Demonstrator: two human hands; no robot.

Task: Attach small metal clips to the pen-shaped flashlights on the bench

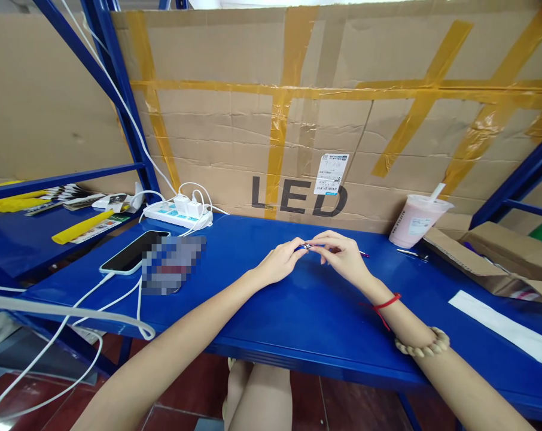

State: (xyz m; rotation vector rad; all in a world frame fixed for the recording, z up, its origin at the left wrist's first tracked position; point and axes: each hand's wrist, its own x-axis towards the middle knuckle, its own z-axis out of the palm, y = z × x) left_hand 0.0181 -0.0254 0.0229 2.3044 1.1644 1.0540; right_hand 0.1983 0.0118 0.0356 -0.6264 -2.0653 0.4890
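My left hand (280, 261) and my right hand (340, 254) meet over the middle of the blue table, fingertips pinched together. Between them is a slim blue pen (303, 246) with a silvery part near the middle; the fingers cover much of it. A thin dark purple stick end (364, 254) pokes out beyond my right hand, and I cannot tell whether it belongs to the same pen. The blue tabletop (271, 317) lies under both hands. A red string and a beaded bracelet circle my right wrist.
Left of my hands lie a charging phone (130, 254), a blurred-out flat item (174, 263) and a white power strip (176, 214) with trailing cables. On the right are a pink drink cup (417, 221), an open cardboard box (472, 251) and a white strip (502, 326). Large cardboard (226, 143) stands behind.
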